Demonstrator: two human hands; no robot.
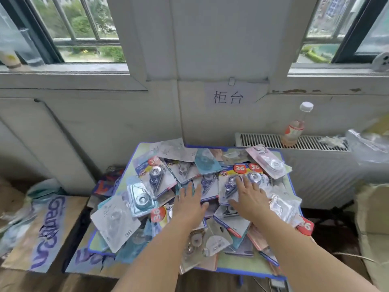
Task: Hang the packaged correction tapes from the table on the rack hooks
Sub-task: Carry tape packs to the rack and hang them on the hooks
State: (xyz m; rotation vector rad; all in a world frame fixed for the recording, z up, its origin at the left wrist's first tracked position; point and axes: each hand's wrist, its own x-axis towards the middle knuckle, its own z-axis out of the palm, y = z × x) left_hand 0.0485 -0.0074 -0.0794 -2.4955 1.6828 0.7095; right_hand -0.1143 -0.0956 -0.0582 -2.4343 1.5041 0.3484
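Both hands, left point(189, 204) and right point(249, 199), lie flat on piled correction tapes point(155, 178).

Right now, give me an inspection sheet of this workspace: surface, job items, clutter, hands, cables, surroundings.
Surface: small table with blue edging, almost fully covered.
Job's things: packaged correction tapes heaped in a loose overlapping pile, some hanging over the table edges; no rack or hooks in view.
Clutter: flattened cardboard lying left of the table; plastic bag at right.
Hands: left hand and right hand both spread flat, palms down on the pile, holding nothing.
Cables: thin cords on the floor at lower right.
Surroundings: radiator behind, a bottle standing on it; paper sign on the wall; windows on both sides.
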